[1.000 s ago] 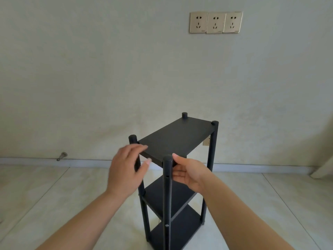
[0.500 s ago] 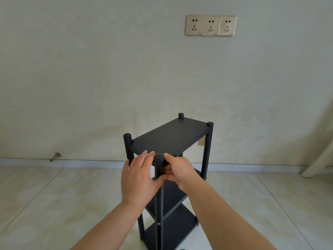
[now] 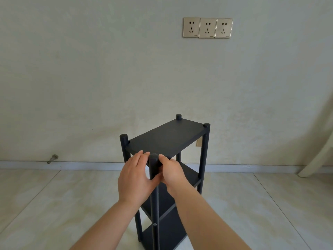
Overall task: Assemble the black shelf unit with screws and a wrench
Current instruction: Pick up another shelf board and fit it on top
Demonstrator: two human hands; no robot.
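Both hands meet at the nearest post of the black shelf unit, which stands upright on the tiled floor close in front of the person. The left hand lies against the left side of that post, its fingers laid together and reaching forward over the near edge of the top shelf, its thumb pressed against the post just below the rounded top. The right hand comes in from the other side, fingers bent round the post and the shelf's near corner; how far they wrap behind it is hidden. Between the two forearms the post runs down, with a small screw head showing low on it, and the middle and bottom shelves sit below the hands. Beyond the fingertips the top shelf stretches away to its two far posts. Farther off, to the left of the left hand, a metal door stop juts from the wall base. High above the right hand, three wall sockets sit in a row on the pale wall.
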